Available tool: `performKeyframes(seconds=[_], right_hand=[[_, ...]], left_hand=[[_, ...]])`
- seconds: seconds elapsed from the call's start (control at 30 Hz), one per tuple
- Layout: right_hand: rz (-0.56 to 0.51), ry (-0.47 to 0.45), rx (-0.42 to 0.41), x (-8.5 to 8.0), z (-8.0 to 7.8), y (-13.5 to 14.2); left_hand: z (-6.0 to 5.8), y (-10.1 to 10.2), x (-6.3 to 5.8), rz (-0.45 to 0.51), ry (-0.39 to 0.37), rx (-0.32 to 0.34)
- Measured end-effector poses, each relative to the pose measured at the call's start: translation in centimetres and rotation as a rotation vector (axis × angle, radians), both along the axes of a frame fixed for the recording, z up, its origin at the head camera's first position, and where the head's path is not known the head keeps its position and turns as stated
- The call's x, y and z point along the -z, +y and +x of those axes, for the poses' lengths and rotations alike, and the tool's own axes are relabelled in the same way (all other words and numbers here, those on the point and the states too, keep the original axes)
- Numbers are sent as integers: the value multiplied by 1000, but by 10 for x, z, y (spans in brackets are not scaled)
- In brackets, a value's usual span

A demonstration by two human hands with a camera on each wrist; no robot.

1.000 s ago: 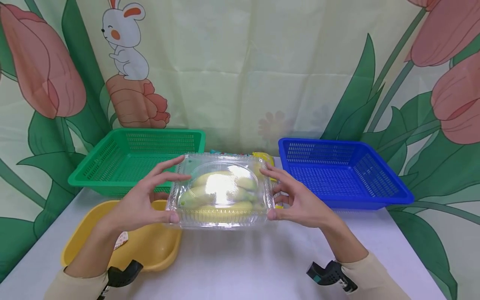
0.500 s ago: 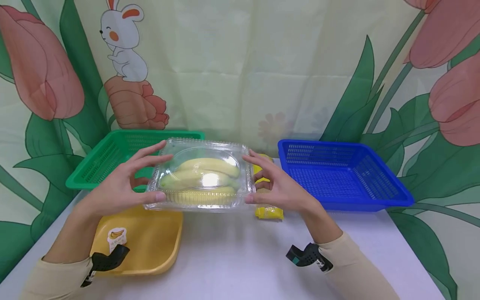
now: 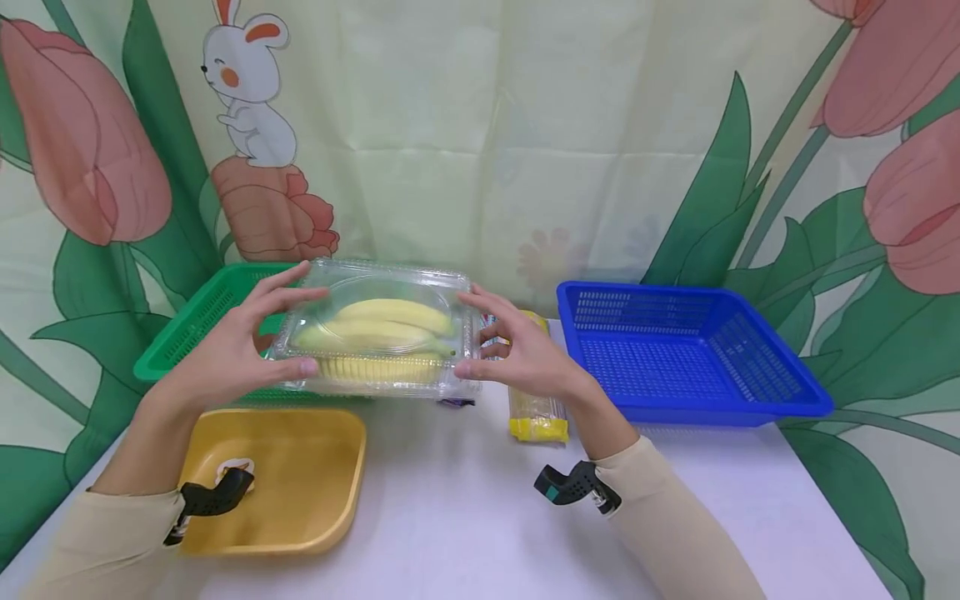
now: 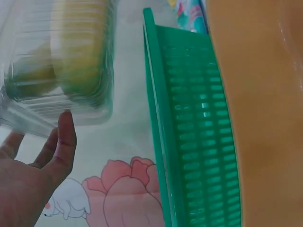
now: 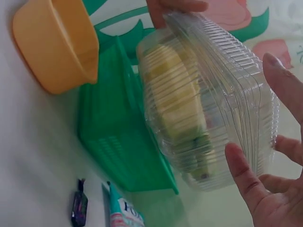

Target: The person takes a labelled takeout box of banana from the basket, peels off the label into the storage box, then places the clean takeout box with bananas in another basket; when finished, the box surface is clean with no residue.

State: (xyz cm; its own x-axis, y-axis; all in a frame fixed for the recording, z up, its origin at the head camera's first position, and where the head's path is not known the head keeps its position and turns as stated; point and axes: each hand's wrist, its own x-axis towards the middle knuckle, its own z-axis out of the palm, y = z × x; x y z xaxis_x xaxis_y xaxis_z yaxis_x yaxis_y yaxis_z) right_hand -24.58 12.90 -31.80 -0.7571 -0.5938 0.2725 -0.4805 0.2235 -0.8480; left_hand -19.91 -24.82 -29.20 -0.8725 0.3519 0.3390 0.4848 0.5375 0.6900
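Observation:
A clear plastic clamshell container (image 3: 375,388) with several yellow bananas (image 3: 393,313) inside is held in the air, tilted, over the front of the green basket (image 3: 176,340). My left hand (image 3: 225,354) grips its left end, thumb at the near edge and fingers spread over the lid. At the other end my right hand (image 3: 528,346) pinches the rim between thumb and fingers. In the right wrist view the lid (image 5: 236,71) lies against the base along the rim. Banana stems show through the wall. Both hands' contact with the far underside is partly hidden.
An orange-yellow tub (image 3: 307,483) with a banana sticker (image 3: 237,468) stands front left. A blue basket (image 3: 697,412) is at back right. Between them lie a yellow-ended clear packet (image 3: 537,429), a small dark wrapped candy (image 5: 80,208) and a turquoise packet (image 5: 122,210). Behind hangs a printed curtain (image 3: 600,125).
Both hands have carried the container of bananas leftward and away from me, from the middle of the table toward the green basket. The yellow-ended packet has come more into view.

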Motion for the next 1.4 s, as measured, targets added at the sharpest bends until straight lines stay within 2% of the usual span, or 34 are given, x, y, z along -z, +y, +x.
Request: performKeyframes(seconds=[0.3, 0.5, 0.67, 0.83, 1.1, 1.4], right_hand=[[-13, -2, -23, -6, -15, -26], [-9, -14, -17, -8, -27, -38], [-14, -15, -7, -9, -36, -55], [-25, -28, -4, -4, -46, -68], [-91, -89, 6, 4, -56, -80], [-26, -153, -18, 14, -66, -105]], left_hand=[[-1, -20, -8, -31, 0, -87], [-9, -30, -7, -40, 4, -121], [-14, -43, -7, 7, -38, -136], [-15, -52, -10, -12, -83, -181], [-36, -58, -19, -46, -94, -215], [-36, -76, -2, -79, -188, -273]])
